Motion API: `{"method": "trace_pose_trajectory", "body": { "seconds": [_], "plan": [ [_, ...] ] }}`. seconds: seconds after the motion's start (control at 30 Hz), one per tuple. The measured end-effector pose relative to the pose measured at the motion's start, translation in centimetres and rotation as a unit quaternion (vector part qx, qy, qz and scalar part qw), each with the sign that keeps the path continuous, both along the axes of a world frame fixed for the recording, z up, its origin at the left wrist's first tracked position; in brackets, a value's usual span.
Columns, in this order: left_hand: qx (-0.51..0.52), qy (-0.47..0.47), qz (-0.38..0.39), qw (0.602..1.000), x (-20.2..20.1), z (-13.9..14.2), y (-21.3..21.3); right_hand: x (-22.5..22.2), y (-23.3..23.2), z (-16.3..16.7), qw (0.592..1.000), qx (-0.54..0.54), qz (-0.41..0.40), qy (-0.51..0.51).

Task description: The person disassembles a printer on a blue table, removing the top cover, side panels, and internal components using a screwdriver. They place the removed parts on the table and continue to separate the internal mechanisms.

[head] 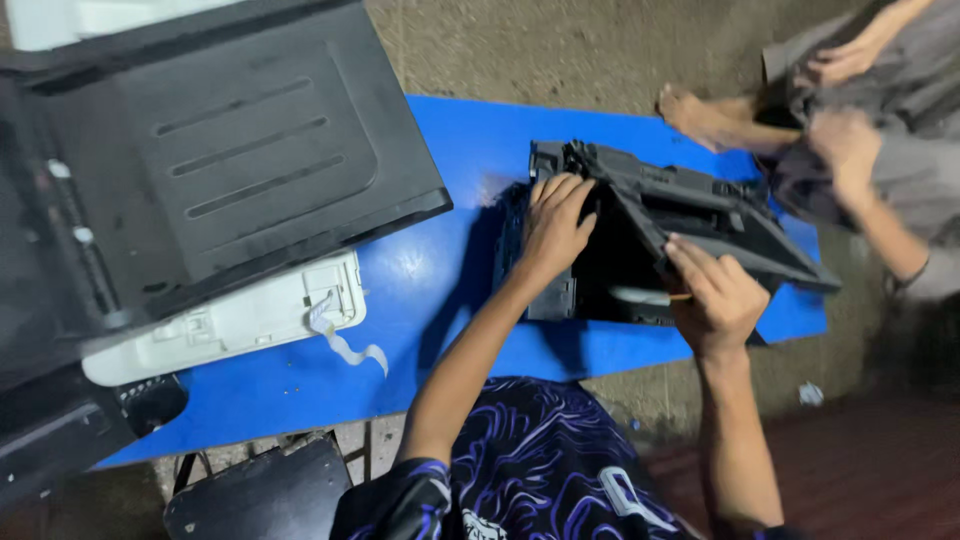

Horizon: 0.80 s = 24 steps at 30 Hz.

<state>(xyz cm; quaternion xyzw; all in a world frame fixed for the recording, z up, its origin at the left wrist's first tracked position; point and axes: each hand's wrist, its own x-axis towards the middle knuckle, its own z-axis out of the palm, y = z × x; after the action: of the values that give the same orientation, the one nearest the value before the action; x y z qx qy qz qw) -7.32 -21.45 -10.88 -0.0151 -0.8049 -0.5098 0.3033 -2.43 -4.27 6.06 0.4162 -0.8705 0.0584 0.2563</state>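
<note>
Two hands on one black printer body (640, 235), that's your work right now. It sits on the blue mat (430, 300), right of centre, well apart from the bigger opened machine with its black lid (230, 160) and white base (250, 320) at the left.

Your left hand (555, 228) lies spread flat over the near-left top edge of the body, fingers curled over the rim into the dark opening, pressing rather than pinching. Your right hand (715, 295) is partly closed on the lower edge of the hinged dark grey panel (740, 240); whether the fingertips hook under it can't be told from here.

Step in hand, as a judgement: you're steadying the casing with the left and working the panel open or off with the right. Next move likely calls for a firm hold-down on the left and a controlled pull along the panel edge, minding any clips.

Orientation: the body's long axis runs from upper-left to lower-right across the mat, the open cavity facing you, the panel tip pointing to the right edge of the mat.

Another person's hands (845, 100) and bare foot (690, 110) are at the top right, apart from yours. A loose white ribbon cable (345, 345) hangs off the white base.
</note>
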Motion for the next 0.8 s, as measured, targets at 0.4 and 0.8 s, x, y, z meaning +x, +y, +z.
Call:
{"method": "trace_pose_trajectory", "body": {
  "seconds": [0.4, 0.8],
  "plan": [
    [-0.003, 0.014, -0.097, 0.995, -6.1, -5.7, 0.6, -1.4, 1.7, -3.7, 0.998, 0.048, -0.033, -0.036],
    [-0.040, 0.069, -0.079, 0.994, -6.2, -6.8, 2.2, -0.9, 8.3, -8.2, 0.997, -0.014, -0.048, -0.064]
  ]
}}
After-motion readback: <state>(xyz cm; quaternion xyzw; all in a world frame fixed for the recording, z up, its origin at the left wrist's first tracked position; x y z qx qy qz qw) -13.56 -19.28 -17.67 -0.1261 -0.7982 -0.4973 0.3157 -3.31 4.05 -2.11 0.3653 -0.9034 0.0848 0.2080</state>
